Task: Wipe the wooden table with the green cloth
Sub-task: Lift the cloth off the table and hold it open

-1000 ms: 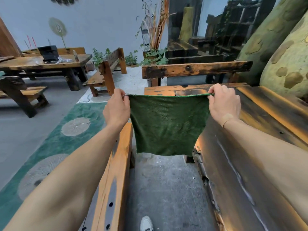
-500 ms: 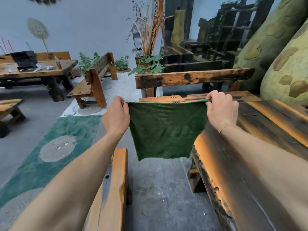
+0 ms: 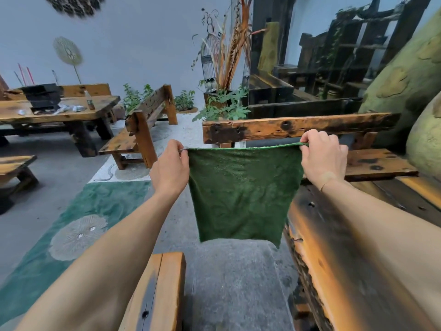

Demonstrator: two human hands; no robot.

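Left hand (image 3: 170, 169) is closed in a pinch on the upper left corner of the green cloth (image 3: 242, 197). Right hand (image 3: 322, 156) is closed in a pinch on the upper right corner. The cloth's top edge is drawn taut between the two hands; the rest hangs free below them in the air, over the grey floor (image 3: 235, 283), touching no surface.

The wooden table (image 3: 338, 247) lies below and to the outside of the right hand, its near edge just beside the cloth's lower right corner; the right forearm crosses above its top. A bench (image 3: 164, 290) sits under the left forearm. A second bench (image 3: 298, 126) stands just beyond both hands, its backrest level with the knuckles.

Containers: behind that backrest, a planter (image 3: 216, 95) holds tall dried orange fronds and green leafy stems. Far out past the left hand, a small bottle (image 3: 89, 100) stands upright on another table (image 3: 59, 113), beside a black box (image 3: 43, 96); contents of either cannot be determined.
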